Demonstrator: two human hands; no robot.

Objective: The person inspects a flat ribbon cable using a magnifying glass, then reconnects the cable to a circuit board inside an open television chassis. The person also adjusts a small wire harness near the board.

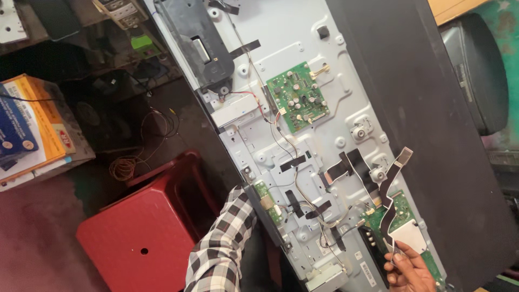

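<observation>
An opened flat television lies tilted, its grey metal chassis (303, 32) bare. A green circuit board (297, 97) is mounted near the middle and another green board (403, 213) sits at the lower right. My right hand (411, 270) is at the bottom right, fingers pinched on a dark flat ribbon cable (390, 184) that rises from that lower board to a free end. My left arm in a checked sleeve (221, 249) reaches to the chassis's left edge, where the hand itself is hidden behind the panel.
A red plastic stool (140, 238) stands left of the television. Stacked boxes and books (32, 130) sit at the far left, with a coil of wire (121, 168) on the floor. A black panel (432, 108) lies along the chassis's right side, and a dark rounded casing (478, 70) beyond it.
</observation>
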